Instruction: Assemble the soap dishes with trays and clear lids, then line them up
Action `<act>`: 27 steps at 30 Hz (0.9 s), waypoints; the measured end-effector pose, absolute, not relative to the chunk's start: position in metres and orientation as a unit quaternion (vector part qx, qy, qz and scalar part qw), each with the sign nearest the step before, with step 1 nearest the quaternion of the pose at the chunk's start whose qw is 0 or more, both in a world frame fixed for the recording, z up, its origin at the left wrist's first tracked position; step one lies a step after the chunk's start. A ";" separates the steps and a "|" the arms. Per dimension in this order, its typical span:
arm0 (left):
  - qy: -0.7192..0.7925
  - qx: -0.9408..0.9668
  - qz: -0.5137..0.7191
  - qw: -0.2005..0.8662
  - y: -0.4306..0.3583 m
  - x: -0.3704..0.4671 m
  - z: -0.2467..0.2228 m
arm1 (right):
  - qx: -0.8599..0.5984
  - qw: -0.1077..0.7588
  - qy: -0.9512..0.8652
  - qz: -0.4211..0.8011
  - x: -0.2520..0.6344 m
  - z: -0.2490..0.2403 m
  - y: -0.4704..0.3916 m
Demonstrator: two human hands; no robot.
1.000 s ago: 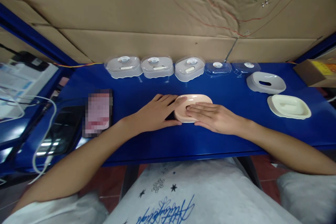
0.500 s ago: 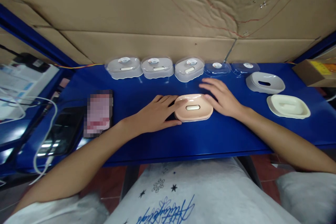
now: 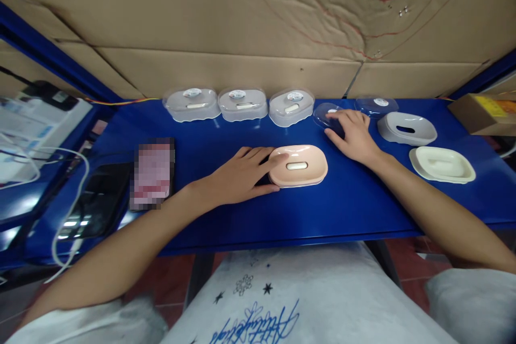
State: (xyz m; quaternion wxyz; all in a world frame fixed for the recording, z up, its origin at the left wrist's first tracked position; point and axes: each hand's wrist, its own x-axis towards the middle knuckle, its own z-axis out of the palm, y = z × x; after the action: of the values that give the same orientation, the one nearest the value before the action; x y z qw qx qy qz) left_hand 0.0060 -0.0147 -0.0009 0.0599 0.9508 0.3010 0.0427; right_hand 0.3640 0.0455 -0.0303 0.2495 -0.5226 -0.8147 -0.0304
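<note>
Leftmost, a pixelated phone [image 3: 151, 172] is lying on the blue surface [image 3: 262, 220]. At the far edge, three grey dishes [image 3: 242, 113] are standing in a row, each wearing a clear cover with a label; judging by this, these three are counting as done.

Near of that row, the left hand [image 3: 242, 177] is holding the left end of the peach dish [image 3: 312, 172]: its grip is bracketing the end, index finger lying on top, thumb touching the near edge. The peach dish is sitting mid-surface, a pale bar [image 3: 297, 166] showing through its slot (so it is looking assembled, only lacking a cover).

Farther right, the right hand [image 3: 355, 137] is resting at a loose clear cover [image 3: 321, 114], thumb and fingers standing apart; whether they are pinching it, I am unable to tell.

Beyond, a second loose cover [image 3: 377, 106] is lying at the far edge. Rightmost, a grey shell [image 3: 427, 130] and a cream tray [image 3: 463, 167] are lying separately, so that set is apparently remaining unassembled and uncovered.
</note>
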 end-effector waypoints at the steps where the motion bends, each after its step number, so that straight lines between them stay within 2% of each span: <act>1: 0.301 0.951 0.042 0.058 -0.015 0.006 -0.001 | -0.515 0.256 -0.817 -0.032 0.362 -0.029 0.043; 4: 0.302 0.951 0.041 0.054 -0.015 0.006 -0.001 | -0.518 0.258 -0.815 -0.030 0.360 -0.029 0.040; 12: 0.299 0.952 0.041 0.051 -0.014 0.005 -0.002 | -0.565 0.189 -0.803 0.024 0.367 -0.033 0.042; 19: 0.296 0.952 0.049 0.055 -0.014 0.005 -0.004 | -0.534 0.263 -0.803 0.020 0.355 -0.024 0.032; 27: 0.300 0.951 0.048 0.061 -0.013 0.005 -0.005 | -0.326 0.346 -0.879 0.038 0.334 -0.016 0.008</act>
State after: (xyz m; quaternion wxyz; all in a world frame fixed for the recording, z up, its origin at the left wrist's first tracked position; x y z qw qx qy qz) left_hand 0.0053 -0.0130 -0.0048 0.0615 0.9507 0.3003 0.0478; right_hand 0.3337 0.0079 -0.0163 0.3463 -0.3264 -0.8787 0.0376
